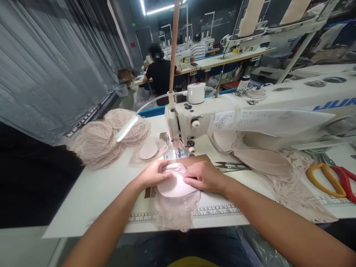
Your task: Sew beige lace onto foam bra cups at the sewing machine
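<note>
A pale bra cup [175,188] lies in front of the sewing machine's needle area, with a strip of beige lace [178,213] spreading from beneath it towards the table's front edge. My left hand [153,173] grips the cup's left side, thumb on top. On the other side, my right hand [205,175] is closed with its fingertips pinching the cup's upper right edge, where gathered fabric shows. The needle and presser foot of the sewing machine [178,122] stand just beyond both hands. What lies under my fingers is partly hidden.
Bundled lace [111,137] and another cup piece [148,148] lie on the left. Thread snips [232,166], stacked cups [264,163] and yellow-and-red-handled scissors [330,180] are to the right. A lit lamp [126,128] leans over the table. A person [161,74] sits beyond.
</note>
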